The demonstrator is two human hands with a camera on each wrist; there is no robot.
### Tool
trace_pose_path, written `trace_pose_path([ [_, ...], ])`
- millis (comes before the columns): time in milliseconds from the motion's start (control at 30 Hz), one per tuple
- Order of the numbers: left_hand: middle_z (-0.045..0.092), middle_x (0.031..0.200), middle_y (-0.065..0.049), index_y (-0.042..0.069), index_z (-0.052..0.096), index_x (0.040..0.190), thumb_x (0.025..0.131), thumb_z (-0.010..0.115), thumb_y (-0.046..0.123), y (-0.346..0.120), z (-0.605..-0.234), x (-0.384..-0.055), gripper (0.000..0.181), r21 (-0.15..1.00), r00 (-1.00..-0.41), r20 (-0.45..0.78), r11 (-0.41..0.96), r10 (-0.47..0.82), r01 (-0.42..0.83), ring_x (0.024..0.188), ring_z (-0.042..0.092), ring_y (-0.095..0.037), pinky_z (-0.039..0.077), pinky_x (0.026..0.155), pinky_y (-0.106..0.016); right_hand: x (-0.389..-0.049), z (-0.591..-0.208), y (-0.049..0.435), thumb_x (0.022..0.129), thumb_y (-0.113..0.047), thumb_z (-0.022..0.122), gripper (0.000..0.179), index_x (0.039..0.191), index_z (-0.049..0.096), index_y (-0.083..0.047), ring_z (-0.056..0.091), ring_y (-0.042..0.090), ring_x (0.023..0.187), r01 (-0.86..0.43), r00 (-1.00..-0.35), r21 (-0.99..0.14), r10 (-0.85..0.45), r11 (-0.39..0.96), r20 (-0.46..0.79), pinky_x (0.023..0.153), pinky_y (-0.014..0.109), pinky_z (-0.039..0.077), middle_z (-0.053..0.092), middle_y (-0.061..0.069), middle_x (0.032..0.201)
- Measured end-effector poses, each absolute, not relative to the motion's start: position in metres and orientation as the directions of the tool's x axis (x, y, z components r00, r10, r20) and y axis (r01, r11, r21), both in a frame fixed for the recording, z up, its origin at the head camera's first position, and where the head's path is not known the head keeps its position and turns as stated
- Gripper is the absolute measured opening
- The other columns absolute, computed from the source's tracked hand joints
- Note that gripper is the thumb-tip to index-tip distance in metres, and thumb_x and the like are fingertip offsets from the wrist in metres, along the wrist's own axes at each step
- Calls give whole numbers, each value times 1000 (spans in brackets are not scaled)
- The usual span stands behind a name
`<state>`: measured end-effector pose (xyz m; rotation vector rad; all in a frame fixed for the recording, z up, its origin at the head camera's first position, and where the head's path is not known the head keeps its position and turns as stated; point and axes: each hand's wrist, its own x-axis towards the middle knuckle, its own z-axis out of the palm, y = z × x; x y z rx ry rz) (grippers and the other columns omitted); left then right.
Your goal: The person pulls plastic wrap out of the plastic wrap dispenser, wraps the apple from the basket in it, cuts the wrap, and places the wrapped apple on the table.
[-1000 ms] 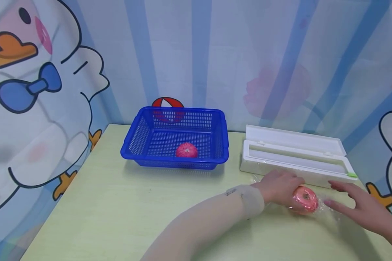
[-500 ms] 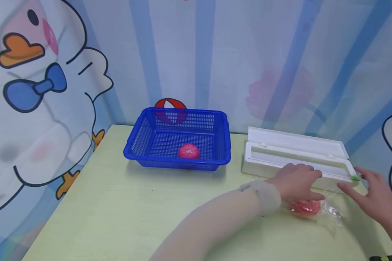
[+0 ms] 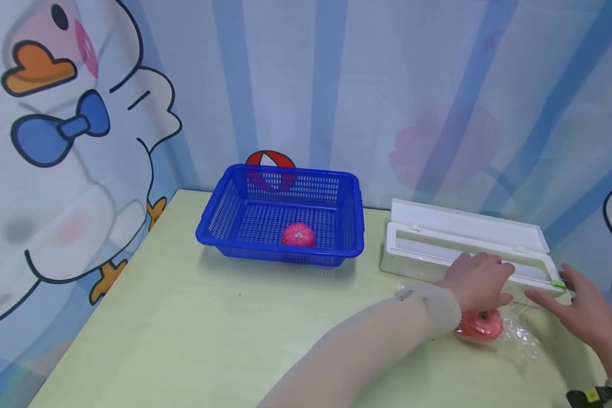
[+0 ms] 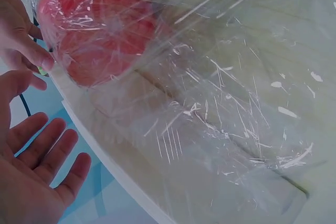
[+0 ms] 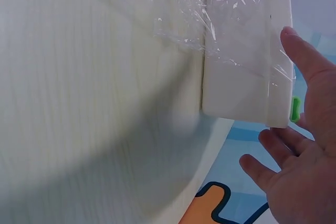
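A red, apple-like fruit (image 3: 481, 326) with a dark stem lies wrapped in clear cling film (image 4: 210, 98) on the table, in front of a white cling film dispenser (image 3: 403, 260). My left hand (image 3: 476, 280) hovers over the dispenser's front, behind the fruit, fingers loosely spread and holding nothing in the left wrist view. At the dispenser's right end is my right hand (image 3: 586, 314). Its thumb reaches the front edge, and its fingers reach past the end beside the green slide cutter (image 5: 295, 108). Film stretches from the fruit across the dispenser's front side.
A blue plastic basket (image 3: 280, 248) stands at the table's back, holding another pinkish-red round fruit (image 3: 298, 234). The dispenser's lid (image 3: 469, 224) is raised against the printed curtain (image 3: 357, 102). The pale table (image 3: 183, 328) extends to the left and front.
My left hand has let go of the wrapped fruit and moved back and right over the dispenser. My right hand has moved from beside the fruit to the dispenser's right end.
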<state>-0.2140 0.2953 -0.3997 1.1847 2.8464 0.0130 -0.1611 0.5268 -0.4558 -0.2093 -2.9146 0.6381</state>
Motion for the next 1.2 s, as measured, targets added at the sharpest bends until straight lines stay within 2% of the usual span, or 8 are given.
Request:
trace_pose_path([
  [167, 54, 145, 28, 48, 53, 149, 103, 60, 64, 298, -403, -217, 49, 24, -716, -58, 718, 695, 695, 133, 49, 4, 40, 110, -23, -162, -457, 529, 106, -40, 68, 89, 153, 25, 23, 46, 67, 115, 87, -981, -436, 153, 896, 117, 84, 77, 44, 40, 52, 135],
  [400, 53, 147, 27, 47, 52, 151, 104, 60, 62, 301, -402, -221, 50, 32, -702, -43, 704, 711, 710, 134, 49, 3, 41, 110, -23, -164, -454, 535, 107, -41, 66, 90, 155, 23, 21, 42, 69, 120, 111, -980, -427, 170, 897, 103, 89, 79, 42, 38, 53, 139],
  [767, 51, 149, 28, 49, 50, 151, 104, 57, 63, 316, -393, -222, 49, 12, -702, -60, 703, 710, 711, 137, 46, 4, 38, 113, -24, -166, -453, 540, 108, -41, 65, 87, 158, 25, 17, 45, 67, 120, 117, -977, -413, 179, 903, 114, 89, 77, 44, 39, 52, 142],
  [967, 49, 151, 28, 50, 48, 153, 106, 54, 63, 330, -394, -222, 49, 8, -690, -65, 692, 721, 722, 137, 47, 5, 40, 112, -24, -165, -455, 537, 108, -43, 64, 89, 159, 22, 17, 40, 70, 126, 156, -972, -428, 216, 890, 95, 97, 80, 40, 33, 51, 148],
  [1200, 44, 154, 30, 53, 44, 155, 107, 51, 64, 351, -396, -219, 50, 0, -687, -100, 690, 720, 724, 140, 43, 7, 39, 114, -23, -162, -464, 535, 111, -38, 59, 85, 162, 15, 13, 37, 72, 129, 173, -970, -455, 230, 873, 73, 98, 80, 40, 24, 49, 157],
])
